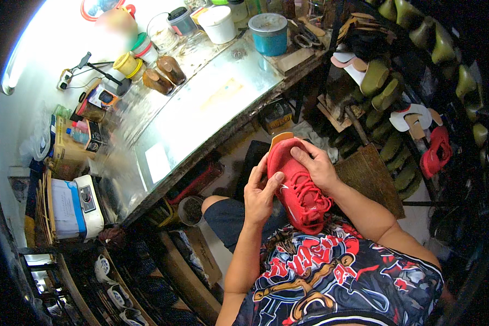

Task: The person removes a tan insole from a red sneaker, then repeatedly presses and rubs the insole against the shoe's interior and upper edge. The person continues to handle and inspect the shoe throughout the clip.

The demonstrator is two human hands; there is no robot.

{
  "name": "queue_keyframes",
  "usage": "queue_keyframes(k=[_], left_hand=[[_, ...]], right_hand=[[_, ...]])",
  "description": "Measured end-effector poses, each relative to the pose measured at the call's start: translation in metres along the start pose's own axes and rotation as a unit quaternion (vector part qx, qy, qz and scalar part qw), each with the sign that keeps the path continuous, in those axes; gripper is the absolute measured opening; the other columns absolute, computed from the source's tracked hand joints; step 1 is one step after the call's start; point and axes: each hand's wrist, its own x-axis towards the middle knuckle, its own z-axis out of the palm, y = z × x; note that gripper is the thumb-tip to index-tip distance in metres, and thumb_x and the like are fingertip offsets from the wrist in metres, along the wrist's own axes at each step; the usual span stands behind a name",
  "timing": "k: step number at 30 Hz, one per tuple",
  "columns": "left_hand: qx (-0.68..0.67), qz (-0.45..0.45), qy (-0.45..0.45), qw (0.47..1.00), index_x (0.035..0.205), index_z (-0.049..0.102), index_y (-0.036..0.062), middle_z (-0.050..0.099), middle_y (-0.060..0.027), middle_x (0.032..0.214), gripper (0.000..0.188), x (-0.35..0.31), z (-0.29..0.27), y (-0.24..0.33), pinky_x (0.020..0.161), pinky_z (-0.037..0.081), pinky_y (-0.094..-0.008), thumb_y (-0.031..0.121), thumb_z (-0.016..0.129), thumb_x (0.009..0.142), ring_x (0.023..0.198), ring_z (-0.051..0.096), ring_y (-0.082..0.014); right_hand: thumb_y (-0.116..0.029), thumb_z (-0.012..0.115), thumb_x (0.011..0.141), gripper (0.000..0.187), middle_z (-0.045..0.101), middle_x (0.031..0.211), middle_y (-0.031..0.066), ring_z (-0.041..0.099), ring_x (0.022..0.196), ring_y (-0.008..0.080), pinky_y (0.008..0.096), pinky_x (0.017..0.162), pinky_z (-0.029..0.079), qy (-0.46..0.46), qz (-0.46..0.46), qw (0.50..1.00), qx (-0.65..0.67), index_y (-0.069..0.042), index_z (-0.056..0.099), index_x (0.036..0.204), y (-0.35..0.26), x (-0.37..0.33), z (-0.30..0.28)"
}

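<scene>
Between my two hands is a red laced sneaker (298,187), held above my lap with its toe pointing away from me and its heel near my shirt. A tan sole piece (281,138) sticks out past the toe. My left hand (261,191) grips the shoe's left side, thumb on the upper. My right hand (316,165) wraps the toe from the right, with its thumb pressed on top. The fingers under the shoe are hidden.
A workbench with a glass-like top (212,103) runs across ahead. On it stand brown shoe lasts (171,70), a blue tub (268,35) and a white bucket (217,24). Scissors (307,39) lie at its right end. Another red shoe (436,152) hangs at the right, near racks of green lasts (396,157).
</scene>
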Motion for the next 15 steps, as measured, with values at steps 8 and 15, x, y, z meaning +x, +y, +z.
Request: queue_keyframes(k=[8, 15], left_hand=[[0.011, 0.000, 0.004, 1.000, 0.155, 0.056, 0.0015, 0.062, -0.0033, 0.131, 0.057, -0.0022, 0.0034, 0.0009, 0.101, 0.055, -0.0290, 0.013, 0.075, 0.103, 0.119, 0.065, -0.0134], [-0.071, 0.001, 0.036, 0.997, 0.150, 0.059, -0.0019, 0.068, -0.0121, 0.139, 0.049, -0.0044, 0.0065, -0.0023, 0.105, 0.054, -0.0320, 0.013, 0.072, 0.105, 0.121, 0.067, -0.0173]], right_hand=[[-0.029, 0.069, 0.109, 0.045, 0.074, 0.128, 0.0091, 0.068, 0.114, 0.0136, 0.0303, 0.101, 0.055, -0.007, -0.004, 1.000, -0.013, 0.002, 0.067, 0.141, -0.0063, -0.0053, 0.0004], [-0.030, 0.070, 0.108, 0.047, 0.074, 0.128, 0.0090, 0.068, 0.115, 0.0140, 0.0305, 0.103, 0.054, -0.007, 0.006, 0.999, -0.031, 0.003, 0.066, 0.142, -0.0050, -0.0056, 0.0009]])
